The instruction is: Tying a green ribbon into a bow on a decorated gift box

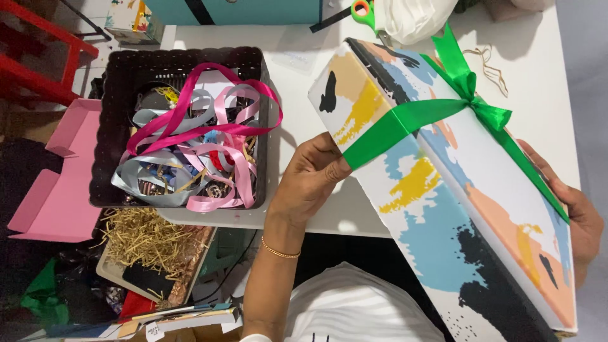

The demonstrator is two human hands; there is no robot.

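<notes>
L hand (313, 174) pinching green ribbon (405, 120) at box edge | R hand (579, 218) gripping far end of gift box (456, 209), fingers prob. under, hidden | hands apart | box tilted, held above white surface (297, 69) | bow (475, 95) on top | tip: keep ribbon taut & centred, steady box w/ R | ribbon basket (190, 130) left

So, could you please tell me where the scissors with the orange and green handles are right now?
In the head view, the scissors lie at the top edge of the white table, just left of the white plastic bag and above the wrapped gift box.
</notes>
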